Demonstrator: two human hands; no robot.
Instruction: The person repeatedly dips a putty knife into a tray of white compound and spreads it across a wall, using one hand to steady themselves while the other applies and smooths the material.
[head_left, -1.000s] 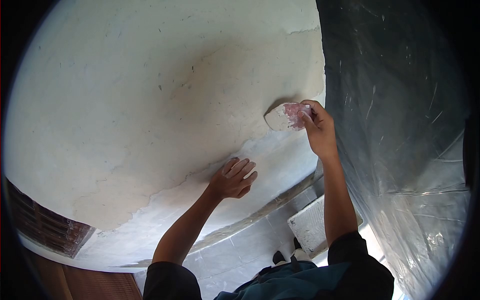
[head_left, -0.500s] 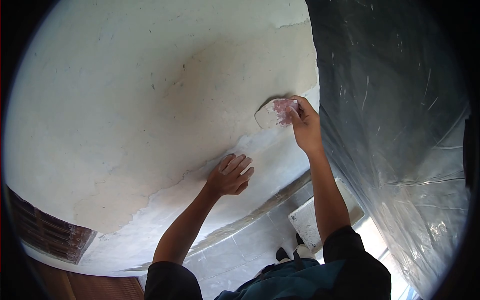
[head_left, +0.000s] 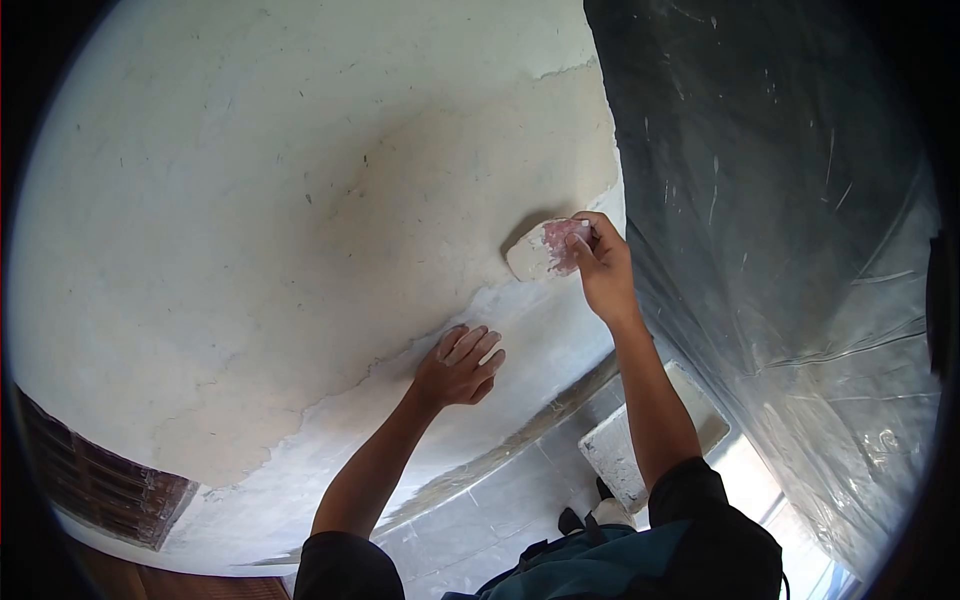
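The right hand (head_left: 607,272) is pinching the scraper (head_left: 532,256), arm outstretched; the left hand (head_left: 460,370), released, is lying bent-fingered against the wall (head_left: 250,200).

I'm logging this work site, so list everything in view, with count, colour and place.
Wall: one, cream with a whiter lower part, centre and left
Flat spreader: one, pinkish with whitish coating, right of centre
Plastic sheeting: one expanse, dark grey, right side
Floor: one, grey tiled, bottom centre
Tub: one, whitish, on the floor
Slatted panel: one, dark brown, lower left
Wooden surface: one, reddish brown, bottom left
Shoes: two, dark, near the tub
Top: one, teal and black, bottom
Left hand: one, white-dusted, at the wall
Right hand: one, bare, gripping the spreader
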